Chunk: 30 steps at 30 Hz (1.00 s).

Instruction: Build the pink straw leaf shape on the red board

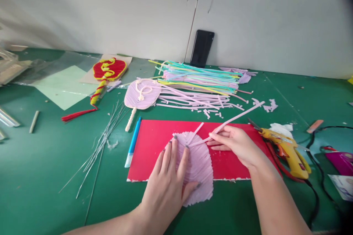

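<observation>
My left hand [171,169] lies flat, fingers stretched out, on a lilac fan-shaped panel [200,172] covered in rows of pipe cleaners. My right hand [231,141] pinches a long lilac pipe cleaner [239,116] between thumb and fingers. Its lower end lies against the upper part of the panel, and its other end points up to the right. A short lilac piece [195,133] sticks up from the panel's top edge. Beneath the panel is a red board [234,161]; the panel's lower part reaches past the board's front edge.
Behind the board lie a pile of coloured pipe cleaners [198,79], a finished lilac fan [142,99] and a red-yellow fan [110,69]. A blue marker [134,139] and thin wires [103,136] are at left. A yellow glue gun [289,154] sits right; a phone [202,48] leans on the wall.
</observation>
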### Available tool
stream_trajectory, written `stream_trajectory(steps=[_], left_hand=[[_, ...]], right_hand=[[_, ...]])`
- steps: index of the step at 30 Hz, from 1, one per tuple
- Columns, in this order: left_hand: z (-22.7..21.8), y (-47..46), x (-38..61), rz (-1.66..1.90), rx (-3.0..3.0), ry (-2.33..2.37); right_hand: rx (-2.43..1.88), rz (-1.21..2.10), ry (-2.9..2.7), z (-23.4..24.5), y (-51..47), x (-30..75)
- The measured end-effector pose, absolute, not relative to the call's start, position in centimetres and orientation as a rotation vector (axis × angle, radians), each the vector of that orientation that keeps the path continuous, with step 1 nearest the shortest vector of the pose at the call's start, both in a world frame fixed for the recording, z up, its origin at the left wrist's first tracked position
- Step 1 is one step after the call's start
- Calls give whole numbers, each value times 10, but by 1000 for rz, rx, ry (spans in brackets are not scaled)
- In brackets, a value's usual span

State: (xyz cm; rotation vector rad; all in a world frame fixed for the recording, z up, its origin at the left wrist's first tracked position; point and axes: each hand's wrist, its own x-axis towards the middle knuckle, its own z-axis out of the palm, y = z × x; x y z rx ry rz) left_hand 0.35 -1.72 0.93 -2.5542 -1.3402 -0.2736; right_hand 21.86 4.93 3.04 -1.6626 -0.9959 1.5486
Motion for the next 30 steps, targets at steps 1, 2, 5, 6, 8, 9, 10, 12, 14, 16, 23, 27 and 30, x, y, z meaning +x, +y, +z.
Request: stream_trajectory(steps=[1, 2, 5, 6, 8, 9, 10, 12, 14, 16, 23, 27, 30], left_hand=[[9, -17, 4, -266, -2555, -1344], [9, -17, 4, -259, -2557, -1347], [9, -17, 3, -247, -2559, -1354], [9, -17, 3, -247, -2560, -1354], [9, -17, 3, -250, -2559, -1354], [9, -17, 3, -251, -2559, -1354], [9, -17, 3, -252, -2559, -1354], [9, -17, 3, -251, -2560, -1356], [9, -18, 3, -246, -2565, -1365], [8, -18, 3, -238, -2576, -1376], [6, -19, 2, -229, -2582, -1392], [6, -18, 2, -240, -2580, -1384], [7, -18, 3, -265, -2570, -1374]], right_hand=[[-1665, 1553, -998, 31, 49, 219], [-1668, 1556, -999, 31, 49, 219], [-1675, 1561, -997, 31, 49, 219], [-1674, 1557, -996, 31, 49, 220], [-1671, 1557, -995, 31, 50, 220], [-1669, 1558, -995, 30, 50, 220], [-1668, 1561, -995, 30, 50, 221], [-1669, 1575, -994, 30, 51, 222], [-1671, 1581, -990, 29, 51, 222], [-1674, 1584, -988, 29, 51, 223], [-1666, 1561, -996, 31, 50, 222], [-1650, 1534, -973, 30, 51, 220], [-1611, 1436, -940, 25, 53, 214]])
